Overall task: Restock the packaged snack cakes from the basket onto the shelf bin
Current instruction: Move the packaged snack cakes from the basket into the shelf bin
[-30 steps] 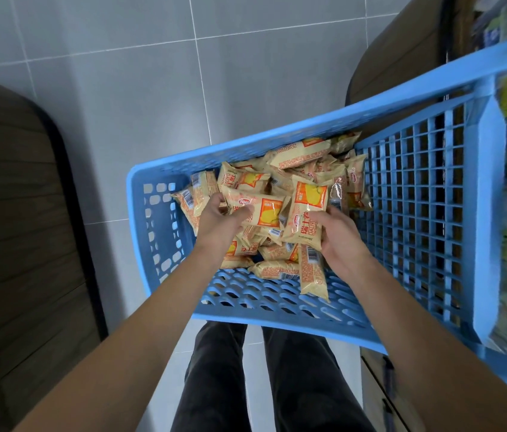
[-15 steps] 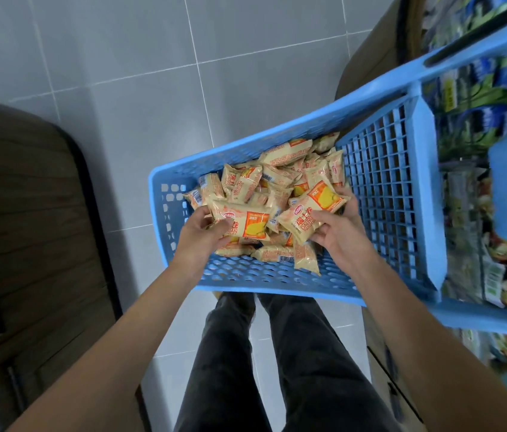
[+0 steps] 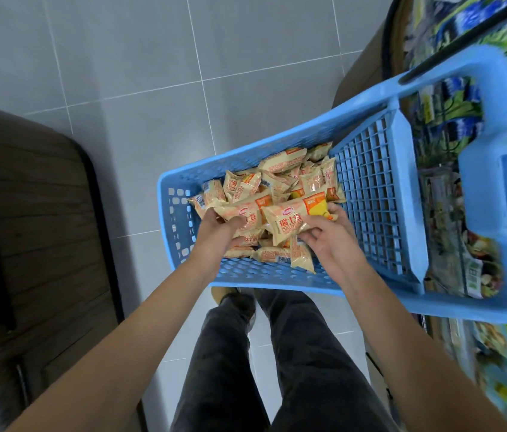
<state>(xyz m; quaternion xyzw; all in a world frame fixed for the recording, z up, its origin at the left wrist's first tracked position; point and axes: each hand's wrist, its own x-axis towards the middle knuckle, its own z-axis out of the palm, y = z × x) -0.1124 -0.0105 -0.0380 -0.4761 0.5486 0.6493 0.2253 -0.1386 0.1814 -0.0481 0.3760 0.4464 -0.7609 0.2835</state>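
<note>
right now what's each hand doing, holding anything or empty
Left hand: grips a beige-and-orange plastic snack cake packet.
Right hand: grips another beige packet with a yellow-orange panel.

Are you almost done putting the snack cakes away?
Not nearly. Nothing looks shelved yet, and the shelf bin isn't clearly visible. Right now the left hand grips one pack and the right hand grips another pack, both over the blue basket. A big pile of snack cakes lies inside it.
</note>
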